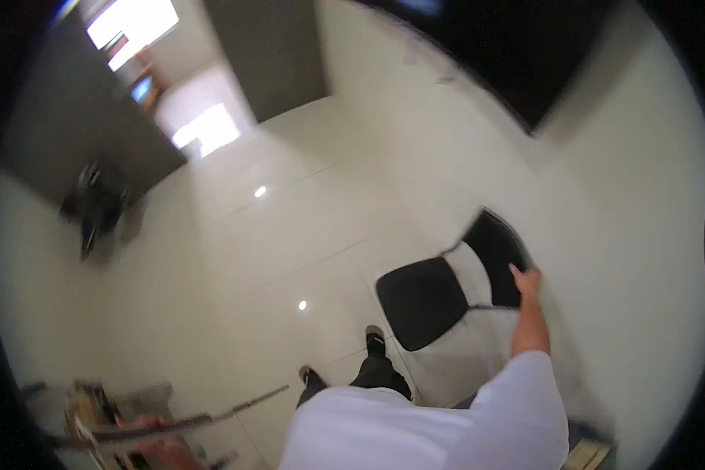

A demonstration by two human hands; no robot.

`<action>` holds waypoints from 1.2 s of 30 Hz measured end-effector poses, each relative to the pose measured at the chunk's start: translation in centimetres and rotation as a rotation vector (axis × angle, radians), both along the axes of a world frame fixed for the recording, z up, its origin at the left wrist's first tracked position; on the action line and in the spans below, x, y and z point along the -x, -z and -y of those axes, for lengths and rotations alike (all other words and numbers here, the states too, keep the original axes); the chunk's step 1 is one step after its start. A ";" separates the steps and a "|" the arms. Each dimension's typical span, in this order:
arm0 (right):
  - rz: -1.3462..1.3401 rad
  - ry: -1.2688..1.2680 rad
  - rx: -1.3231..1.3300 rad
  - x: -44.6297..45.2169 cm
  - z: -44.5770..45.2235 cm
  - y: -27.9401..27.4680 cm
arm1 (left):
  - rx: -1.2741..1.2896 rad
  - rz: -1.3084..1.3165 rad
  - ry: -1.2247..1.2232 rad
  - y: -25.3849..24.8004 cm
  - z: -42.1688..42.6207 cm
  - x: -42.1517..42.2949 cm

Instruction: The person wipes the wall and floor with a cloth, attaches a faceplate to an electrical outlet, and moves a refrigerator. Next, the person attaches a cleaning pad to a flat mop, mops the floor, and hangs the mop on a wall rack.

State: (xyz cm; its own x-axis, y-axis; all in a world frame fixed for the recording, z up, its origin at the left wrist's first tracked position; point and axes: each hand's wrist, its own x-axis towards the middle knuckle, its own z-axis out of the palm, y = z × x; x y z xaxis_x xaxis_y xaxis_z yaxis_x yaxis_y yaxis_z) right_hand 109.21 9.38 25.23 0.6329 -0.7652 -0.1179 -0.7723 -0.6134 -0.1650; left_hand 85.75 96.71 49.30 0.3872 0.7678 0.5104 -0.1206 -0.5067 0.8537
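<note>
My right hand [528, 282] grips the top edge of a black chair's backrest, with the thumb on the front face and the other fingers hidden behind. The chair [423, 301] has a rounded black seat and a thin frame, and is close to the pale wall. At the lower left is a smeared skin-coloured shape, seemingly my left hand [164, 450]. It is beside a long, thin brownish bar [204, 421] and a blurred cluster of objects [94, 403]. Whether its fingers hold the bar is too blurred to make out.
Pale glossy tiles [290, 243] cover the floor around my feet. Grey doors [274, 59] flank a bright doorway. A dark object [98, 204] is near the left wall, and a large black screen-like panel [517, 47] is mounted on the right wall.
</note>
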 end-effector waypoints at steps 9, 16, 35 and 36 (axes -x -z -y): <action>0.214 -0.317 -0.526 -0.5 -1.7 -1.0 | -0.107 0.065 -0.191 -5.7 4.8 5.6; 0.324 -0.377 -0.864 1.4 -7.4 -3.7 | -0.084 0.219 -0.339 -4.0 3.5 11.9; 0.351 -1.009 -0.775 -13.1 -59.5 -19.5 | -0.012 0.404 -0.692 5.1 -5.5 25.1; 0.346 -1.028 -0.784 -12.9 -63.5 -19.8 | -0.027 0.387 -0.732 5.1 -6.7 25.6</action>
